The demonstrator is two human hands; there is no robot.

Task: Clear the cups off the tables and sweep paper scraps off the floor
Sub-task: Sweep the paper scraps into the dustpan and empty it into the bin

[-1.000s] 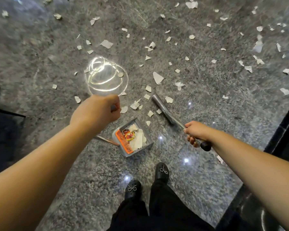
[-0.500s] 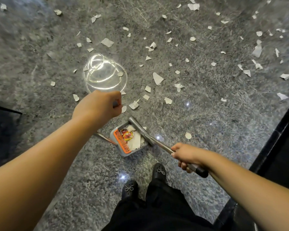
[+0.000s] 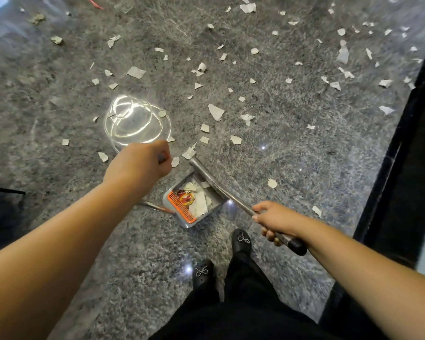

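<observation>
Right hand (image 3: 277, 220) fingers wrap the broom handle (image 3: 221, 190); left hand (image 3: 140, 165) fingers curl around the dustpan handle (image 3: 155, 206). Risk: a hard stroke may flick scraps past the dustpan (image 3: 194, 204). Paper scraps (image 3: 216, 111), white, torn and irregular, lie scattered across the floor (image 3: 292, 148); several already rest in the pan.

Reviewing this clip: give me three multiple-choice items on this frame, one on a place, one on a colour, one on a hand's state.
1. Where is the dustpan?
A. left of the left arm
B. on the floor ahead of the shoes
C. on a table

2. What colour is the comb in the dustpan?
A. orange
B. blue
C. white

3. What is the right hand doing?
A. hanging open
B. pinching a scrap
C. gripping the broom handle

Answers: B, the pan sits just ahead of the shoes; A, its teeth are orange; C, fingers curl round the metal shaft.
</observation>
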